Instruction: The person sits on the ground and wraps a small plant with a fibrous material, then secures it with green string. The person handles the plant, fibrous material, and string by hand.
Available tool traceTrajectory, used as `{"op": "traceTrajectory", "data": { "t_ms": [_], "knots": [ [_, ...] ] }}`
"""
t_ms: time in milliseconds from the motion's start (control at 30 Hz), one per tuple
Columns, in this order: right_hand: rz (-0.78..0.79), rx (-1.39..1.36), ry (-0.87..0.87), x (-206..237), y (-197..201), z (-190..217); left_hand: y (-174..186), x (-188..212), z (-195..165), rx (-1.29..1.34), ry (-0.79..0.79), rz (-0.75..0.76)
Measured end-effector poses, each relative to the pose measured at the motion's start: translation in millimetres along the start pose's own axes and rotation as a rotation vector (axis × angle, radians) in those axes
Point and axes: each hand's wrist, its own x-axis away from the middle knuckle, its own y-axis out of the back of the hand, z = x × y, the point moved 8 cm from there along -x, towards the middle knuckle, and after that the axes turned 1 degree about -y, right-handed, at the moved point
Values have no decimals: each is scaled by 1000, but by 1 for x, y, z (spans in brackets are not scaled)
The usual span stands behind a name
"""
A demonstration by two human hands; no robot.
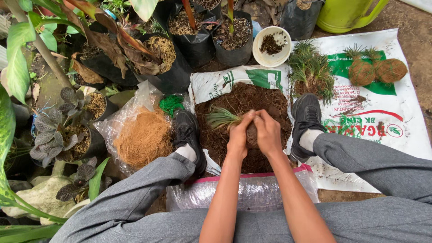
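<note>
Both hands cupped together: left hand [237,137], right hand [268,133] pressing soil ball [252,133] around grass tuft [222,117] roots. Shaping step; next likely needs coconut fibre [144,137] wrap.

Both hands [254,135] press soil ball [252,133]; grass tuft [221,118] protrudes

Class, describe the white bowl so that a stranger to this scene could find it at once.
Start at the white printed sack spread on the ground. At its top-left corner, beside the grassy plant clump, stands the white bowl. It alone is round, white and rigid; the neighbouring pots are black plastic bags.
</note>
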Motion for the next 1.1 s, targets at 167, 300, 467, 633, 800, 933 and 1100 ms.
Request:
{"op": "traceTrajectory", "data": {
  "t_ms": [167,300,467,633,800,933,1100],
  "knots": [
    [-150,-19,406,22,9,54,7,0,2,184,-119,-69],
    [-263,-21,513,36,14,66,10,-5,12,242,-69,-72],
    [-382,70,401,40,9,53,17,-11,27,148,-107,-51],
    [-370,46,392,39,6,50,20,-15,26,258,-176,-63],
    [-330,-406,263,30,9,31,1,5,-12,14,-391,27],
    [-192,-730,4,16,-8,-8,-10,24,-27,-226,-473,-35],
    [-255,-616,-23,15,-11,-30,-15,39,-33,-429,-622,-108]
  ]
}}
